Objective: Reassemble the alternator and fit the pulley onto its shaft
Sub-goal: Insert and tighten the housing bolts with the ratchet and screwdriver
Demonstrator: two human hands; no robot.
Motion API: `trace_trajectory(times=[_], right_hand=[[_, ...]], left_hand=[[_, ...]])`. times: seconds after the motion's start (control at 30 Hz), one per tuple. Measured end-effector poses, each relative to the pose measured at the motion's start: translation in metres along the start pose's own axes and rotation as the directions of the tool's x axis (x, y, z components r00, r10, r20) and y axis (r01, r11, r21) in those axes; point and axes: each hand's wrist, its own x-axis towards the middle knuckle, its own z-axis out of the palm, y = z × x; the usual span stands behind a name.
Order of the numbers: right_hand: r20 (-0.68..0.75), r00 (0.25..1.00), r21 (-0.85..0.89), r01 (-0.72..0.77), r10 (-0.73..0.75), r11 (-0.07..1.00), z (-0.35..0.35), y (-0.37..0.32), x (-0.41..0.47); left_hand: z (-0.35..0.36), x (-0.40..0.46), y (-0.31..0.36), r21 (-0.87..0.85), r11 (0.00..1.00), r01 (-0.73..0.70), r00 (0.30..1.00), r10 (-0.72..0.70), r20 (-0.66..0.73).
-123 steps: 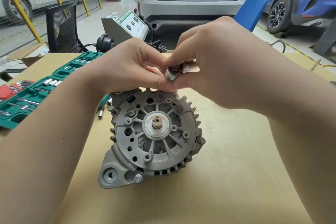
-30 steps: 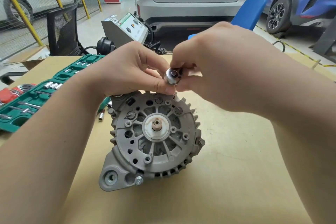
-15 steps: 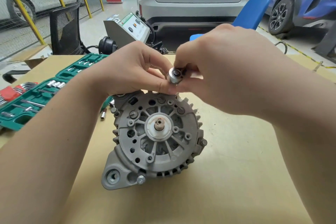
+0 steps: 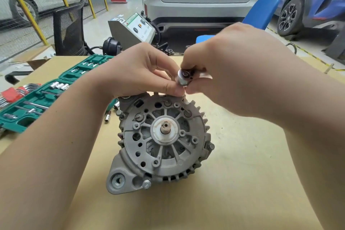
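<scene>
The grey alternator [image 4: 162,144] stands on the tan table [image 4: 242,183], its ribbed end face turned up toward me and its rusty shaft stub [image 4: 165,127] bare in the middle. Just above its far rim, both hands meet around a small silver socket-like part [image 4: 183,78] with a dark hole in its end. My left hand [image 4: 138,74] pinches it from the left between thumb and fingers. My right hand [image 4: 229,73] grips it from the right, and whatever lies behind its fingers is hidden. No pulley is in view.
A green socket set case [image 4: 43,99] lies open at the table's left, with red-handled hex keys [image 4: 13,93] beside it. A loose socket [image 4: 107,117] lies by the alternator. Beyond the table are a black mesh chair [image 4: 67,30], a grey tester box [image 4: 134,28], a blue chair [image 4: 261,11] and parked cars.
Both hands stay above the alternator's far rim, working the small silver part between their fingertips. The alternator has not moved on the table.
</scene>
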Motion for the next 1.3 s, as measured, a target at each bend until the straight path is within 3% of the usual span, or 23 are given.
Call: trace_trajectory(times=[0.03,0.23,0.37,0.53,0.6,0.73,0.83,0.97,1.13,1.3], right_hand=[[0.025,0.999,0.053,-0.029,0.028,0.998,0.001,-0.003,0.0],[-0.023,0.997,-0.098,-0.077,0.075,0.992,-0.005,-0.01,0.004],[-0.016,0.996,0.059,-0.092,0.093,0.994,-0.001,-0.004,0.0],[0.019,0.999,-0.047,-0.041,0.042,0.998,-0.004,0.0,0.005],[0.013,0.997,0.057,-0.073,0.073,0.996,-0.006,-0.001,0.002],[-0.022,0.988,0.012,-0.152,0.152,0.988,-0.011,-0.009,-0.002],[-0.022,0.982,0.073,-0.187,0.189,0.98,-0.013,-0.009,-0.004],[0.051,0.984,0.091,-0.172,0.168,0.981,-0.014,-0.008,-0.003],[0.122,0.986,0.098,-0.123,0.111,0.988,-0.022,-0.007,-0.002],[0.136,0.948,0.215,-0.313,0.289,0.925,-0.026,-0.014,-0.003]], left_hand=[[0.001,0.0,0.0,0.002,1.0,-0.012,1.0,0.012,0.003],[0.0,0.001,-0.002,-0.013,0.999,-0.045,0.999,0.045,-0.012],[-0.001,0.002,-0.006,0.021,0.997,-0.078,0.997,0.078,0.024],[-0.003,0.001,-0.006,0.022,0.998,-0.061,0.997,0.059,0.049],[-0.001,0.001,-0.003,0.038,0.998,-0.052,0.998,0.051,0.04],[0.001,0.003,0.002,0.077,0.996,-0.041,0.999,0.042,-0.012],[0.002,0.003,0.002,0.041,0.998,-0.046,0.999,0.047,-0.018],[0.001,0.002,-0.001,0.044,0.995,-0.088,0.996,0.09,-0.027],[-0.002,0.001,-0.003,0.024,0.999,-0.044,0.998,0.043,0.042],[0.0,0.001,-0.002,0.028,1.0,-0.013,0.999,0.013,0.03]])
